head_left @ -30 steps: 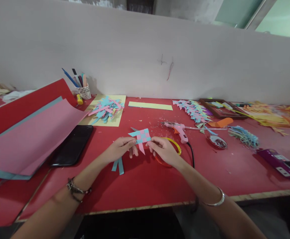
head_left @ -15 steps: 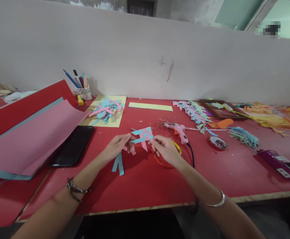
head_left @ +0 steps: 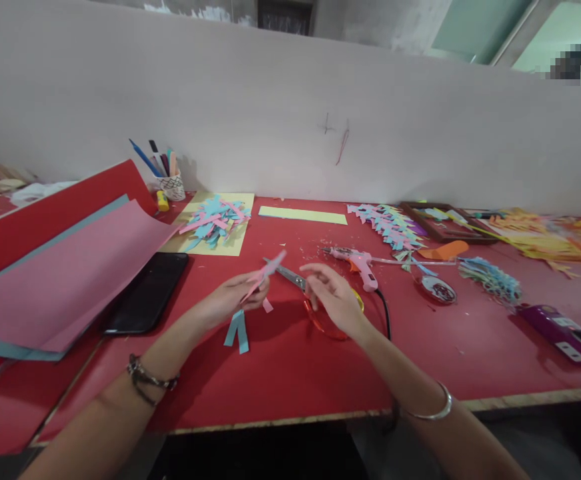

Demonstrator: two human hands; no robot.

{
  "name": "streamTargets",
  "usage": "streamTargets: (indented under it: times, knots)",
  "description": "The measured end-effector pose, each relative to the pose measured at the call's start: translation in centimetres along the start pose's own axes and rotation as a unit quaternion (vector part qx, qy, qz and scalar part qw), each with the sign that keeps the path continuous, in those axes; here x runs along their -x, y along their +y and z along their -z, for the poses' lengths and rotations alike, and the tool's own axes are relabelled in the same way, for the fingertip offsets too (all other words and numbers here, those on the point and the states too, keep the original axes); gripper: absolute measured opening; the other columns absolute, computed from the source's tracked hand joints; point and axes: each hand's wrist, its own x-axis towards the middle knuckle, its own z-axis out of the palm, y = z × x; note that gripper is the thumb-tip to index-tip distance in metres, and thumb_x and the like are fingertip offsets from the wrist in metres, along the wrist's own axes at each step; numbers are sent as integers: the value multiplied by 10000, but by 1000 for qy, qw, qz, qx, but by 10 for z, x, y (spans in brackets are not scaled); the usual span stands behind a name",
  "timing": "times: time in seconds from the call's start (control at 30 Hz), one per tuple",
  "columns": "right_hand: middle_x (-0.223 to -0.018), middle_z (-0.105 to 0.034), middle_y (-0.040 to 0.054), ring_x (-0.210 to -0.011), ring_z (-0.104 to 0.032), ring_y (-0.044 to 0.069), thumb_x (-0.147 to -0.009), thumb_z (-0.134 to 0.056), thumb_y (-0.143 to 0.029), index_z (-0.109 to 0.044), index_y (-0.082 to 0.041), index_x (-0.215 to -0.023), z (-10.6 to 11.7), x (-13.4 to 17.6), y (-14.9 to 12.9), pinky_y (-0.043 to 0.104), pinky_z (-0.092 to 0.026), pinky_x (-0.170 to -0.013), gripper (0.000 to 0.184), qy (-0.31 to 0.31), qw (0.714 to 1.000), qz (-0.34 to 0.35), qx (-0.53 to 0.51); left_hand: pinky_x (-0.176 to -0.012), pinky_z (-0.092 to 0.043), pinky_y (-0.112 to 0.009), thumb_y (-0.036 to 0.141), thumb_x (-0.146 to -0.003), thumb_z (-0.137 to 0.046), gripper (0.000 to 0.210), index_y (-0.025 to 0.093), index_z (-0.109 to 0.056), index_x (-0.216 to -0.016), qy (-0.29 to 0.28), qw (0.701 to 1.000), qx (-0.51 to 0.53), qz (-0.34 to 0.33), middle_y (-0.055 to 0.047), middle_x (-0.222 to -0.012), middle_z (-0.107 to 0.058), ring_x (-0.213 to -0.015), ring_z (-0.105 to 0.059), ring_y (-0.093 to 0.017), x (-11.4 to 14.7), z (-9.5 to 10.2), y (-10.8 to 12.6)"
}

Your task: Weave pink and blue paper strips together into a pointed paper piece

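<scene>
My left hand (head_left: 238, 295) is closed on a woven paper piece (head_left: 265, 273) of pink and blue strips, now turned nearly edge-on. My right hand (head_left: 333, 293) is a little apart from it, fingers loosely bent and spread, with nothing visible in them. Under and around that hand lie scissors (head_left: 296, 279) with an orange and yellow handle, blades pointing left. Two blue paper strips (head_left: 236, 333) and a small pink strip (head_left: 267, 305) rest on the red table just below my left hand.
A pink glue gun (head_left: 363, 265) lies to the right, its cord running toward me. Farther back are a heap of cut strips (head_left: 215, 223) and a woven paper chain (head_left: 388, 223). A black phone (head_left: 148, 293) and large coloured sheets (head_left: 70, 280) lie left.
My right hand has let go of the woven paper piece and its fingers have lifted. My left hand has tilted the piece from facing me to nearly edge-on, uncovering the scissor blades.
</scene>
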Motion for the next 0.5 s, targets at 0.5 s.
streamTargets:
  times: [0.5]
  knots:
    - [-585, -484, -22, -569, -452, 102, -758, -454, -309, -471, -189, -602, 0, -1, -2, 225, -370, -560, 198, 8, 993, 46, 105, -682, -408, -284, 554, -752, -408, 433, 160, -588, -742, -50, 992, -9, 118, -51, -714, -624, -720, -565, -156, 1, 4, -8]
